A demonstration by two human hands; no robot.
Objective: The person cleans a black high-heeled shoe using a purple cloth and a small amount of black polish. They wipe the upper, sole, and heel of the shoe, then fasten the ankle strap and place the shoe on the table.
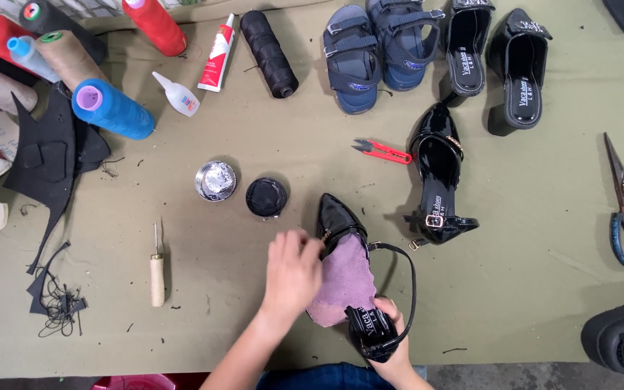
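Head view: on the olive desk [529, 289] I note the glossy black shoe [341, 220], stiff and likely slippery, heel clasped in my right hand [391, 339], left hand [294, 271] pinching the soft purple cloth [344, 282] over it.

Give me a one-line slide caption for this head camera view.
Left hand presses a purple cloth on a glossy black shoe steadied at the heel by the right hand, above an open polish tin.
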